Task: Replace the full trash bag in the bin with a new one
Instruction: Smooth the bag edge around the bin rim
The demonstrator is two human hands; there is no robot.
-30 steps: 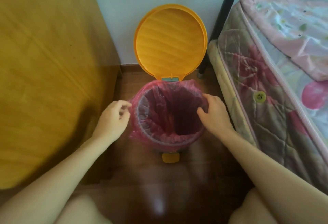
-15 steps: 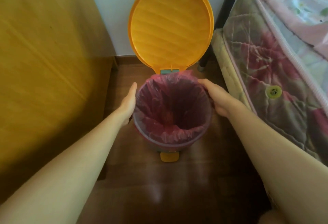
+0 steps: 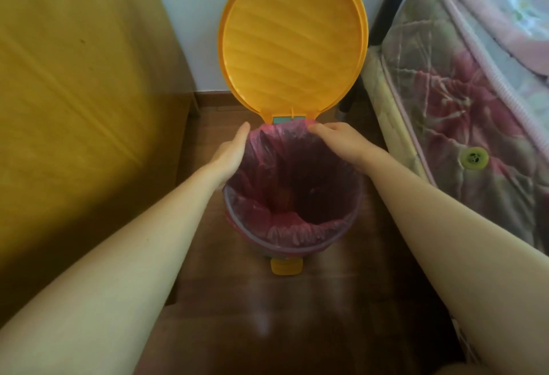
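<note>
A small round pedal bin (image 3: 297, 248) stands on the wooden floor with its orange lid (image 3: 292, 35) swung up against the wall. A thin red trash bag (image 3: 297, 172) lines it, its edge folded over the rim. My left hand (image 3: 230, 154) lies flat against the bag on the bin's far left rim, fingers straight. My right hand (image 3: 341, 142) rests on the far right rim, its fingertips pinching the bag's edge near the hinge. The inside of the bag looks dark and empty.
A yellow wooden cabinet (image 3: 83, 83) stands close on the left. A bed with a floral mattress (image 3: 463, 101) and a black frame post (image 3: 392, 0) is close on the right. The orange pedal (image 3: 286, 266) sticks out at the bin's front. The white wall is right behind the lid.
Both hands slid from the bin's sides along the rim toward the back near the hinge. The view moved closer to the bin.
</note>
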